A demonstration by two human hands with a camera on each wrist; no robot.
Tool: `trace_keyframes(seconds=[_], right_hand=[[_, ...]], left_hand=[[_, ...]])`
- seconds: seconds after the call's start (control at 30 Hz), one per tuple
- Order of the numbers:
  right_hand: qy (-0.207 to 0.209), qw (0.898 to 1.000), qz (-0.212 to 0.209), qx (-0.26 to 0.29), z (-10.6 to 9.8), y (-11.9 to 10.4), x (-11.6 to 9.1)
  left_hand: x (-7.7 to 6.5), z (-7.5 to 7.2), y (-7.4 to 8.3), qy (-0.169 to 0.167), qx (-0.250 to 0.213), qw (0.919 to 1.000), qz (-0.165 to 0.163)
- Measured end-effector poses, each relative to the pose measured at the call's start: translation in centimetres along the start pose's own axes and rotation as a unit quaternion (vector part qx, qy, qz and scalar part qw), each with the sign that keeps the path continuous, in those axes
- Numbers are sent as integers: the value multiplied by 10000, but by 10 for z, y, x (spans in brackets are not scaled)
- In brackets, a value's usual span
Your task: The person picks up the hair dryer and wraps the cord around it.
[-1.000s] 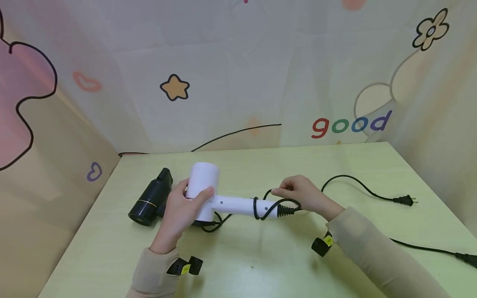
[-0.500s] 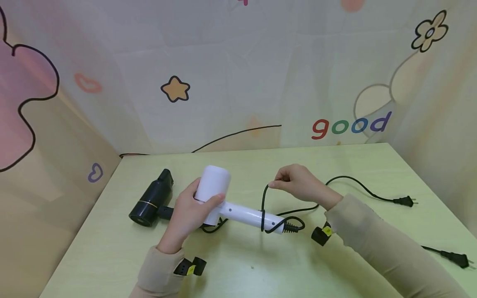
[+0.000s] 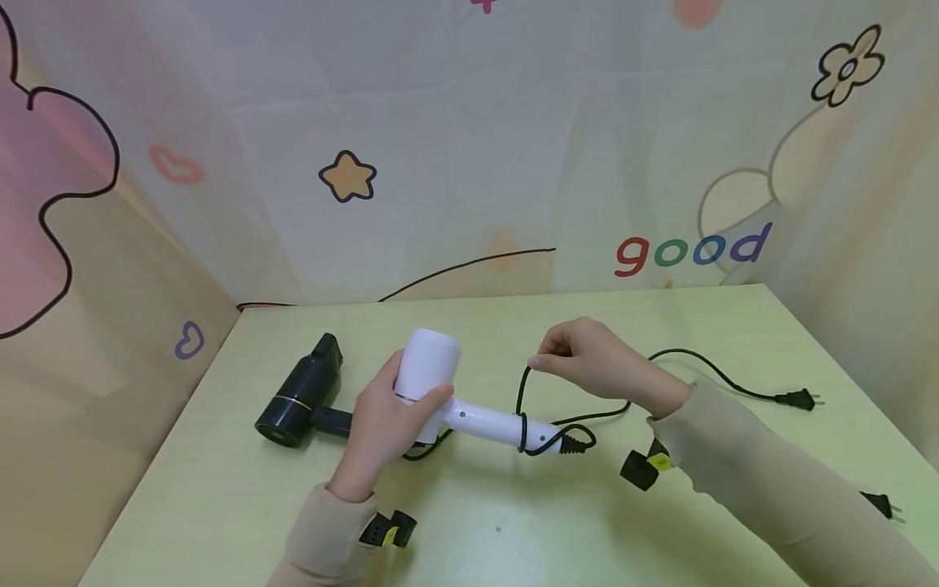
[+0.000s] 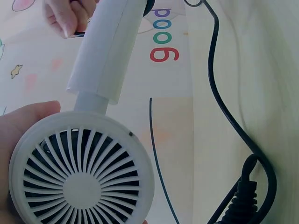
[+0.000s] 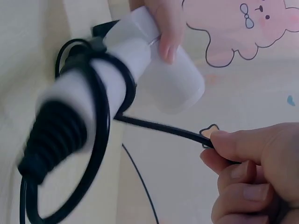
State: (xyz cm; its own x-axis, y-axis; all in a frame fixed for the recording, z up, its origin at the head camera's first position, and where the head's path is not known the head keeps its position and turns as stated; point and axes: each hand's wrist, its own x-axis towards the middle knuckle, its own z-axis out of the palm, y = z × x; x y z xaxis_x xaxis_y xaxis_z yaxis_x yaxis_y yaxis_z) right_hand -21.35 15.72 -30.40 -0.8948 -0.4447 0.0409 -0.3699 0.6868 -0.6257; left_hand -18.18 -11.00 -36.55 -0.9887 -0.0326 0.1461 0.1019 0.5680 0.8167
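My left hand (image 3: 389,416) grips the white hair dryer (image 3: 429,363) round its barrel, thumb across the front. Its handle (image 3: 484,422) points right and slightly down, held above the table. A black cord (image 3: 522,391) loops round the handle near the ribbed cord sleeve (image 5: 53,135). Thumb and fingers of my right hand (image 3: 587,359) pinch this cord, which runs taut up from the loop in the right wrist view. The dryer's slotted round grille (image 4: 81,189) faces the left wrist camera. A black hair dryer (image 3: 293,399) lies left of my left hand, its handle partly hidden behind that hand.
One black plug (image 3: 800,399) lies at the right with its cord (image 3: 697,359) curving back toward the middle. Nearer the front right, another plug (image 3: 880,504) shows partly behind my right sleeve. A patterned curtain (image 3: 469,163) hangs behind the table (image 3: 499,530).
The white hair dryer has moved right, and its handle has tipped downward. My right hand has lifted the cord away from the handle. The front plug has slid left.
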Motion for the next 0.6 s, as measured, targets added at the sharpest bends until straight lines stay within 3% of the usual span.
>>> trace_keyframes(seconds=[0.33,0.6], right_hand=[[72,9994,-17,351,2,-16,-16],[203,9973,87,702,5,-23,-29]], left_hand=[[3,4,2,451,225,9987,5],[5,7,2,654,99,9977,-129]])
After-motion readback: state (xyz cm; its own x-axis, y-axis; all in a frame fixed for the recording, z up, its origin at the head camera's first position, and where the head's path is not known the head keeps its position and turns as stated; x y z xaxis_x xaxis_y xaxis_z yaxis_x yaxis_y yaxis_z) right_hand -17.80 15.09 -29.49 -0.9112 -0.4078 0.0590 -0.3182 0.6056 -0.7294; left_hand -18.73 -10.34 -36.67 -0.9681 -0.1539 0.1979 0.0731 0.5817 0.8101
